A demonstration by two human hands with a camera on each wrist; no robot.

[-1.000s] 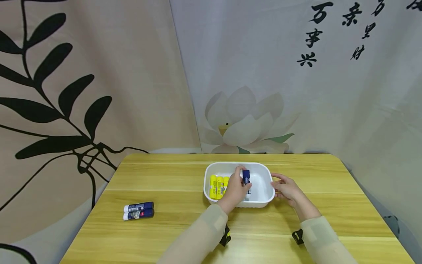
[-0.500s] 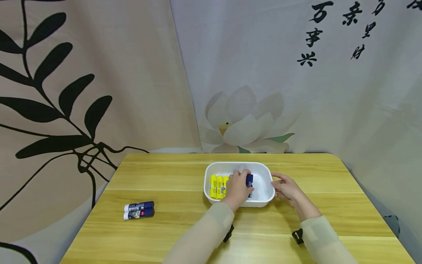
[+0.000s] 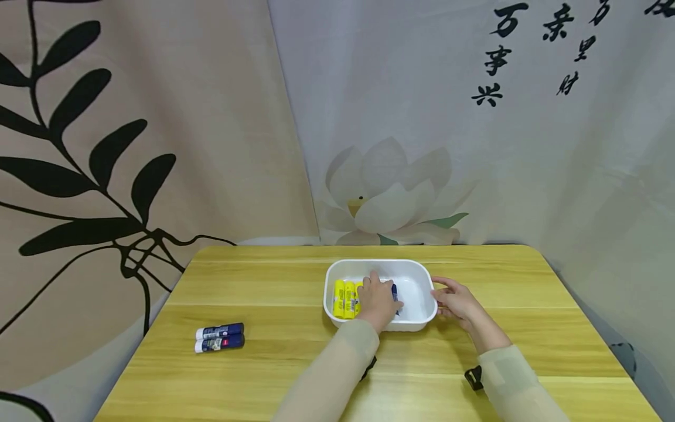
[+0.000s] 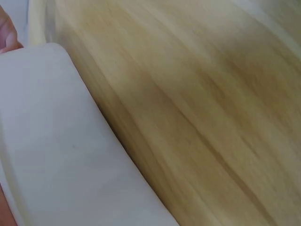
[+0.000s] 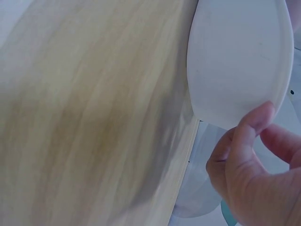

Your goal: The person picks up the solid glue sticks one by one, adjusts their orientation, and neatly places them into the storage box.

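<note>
In the head view, my left hand (image 3: 378, 302) reaches into a white plastic tray (image 3: 416, 324) and holds a dark blue glue stick (image 3: 395, 291) between thumb and fingers. Most of that stick is hidden behind the hand. Several yellow glue sticks (image 3: 349, 300) lie side by side along the tray's left end, partly covered by the same hand. At the tray's right end, my right hand (image 3: 457, 302) pinches the rim. The right wrist view shows the thumb of the right hand (image 5: 254, 165) on the tray's edge (image 5: 244, 61).
Two dark blue glue sticks with white ends (image 3: 219, 337) lie together on the left of the wooden table (image 3: 279, 369). Behind the table's back edge hangs a printed curtain (image 3: 253, 117).
My left hand has lowered the blue glue stick deeper into the tray, tipping it down toward the tray floor. The right hand stays at the rim.
</note>
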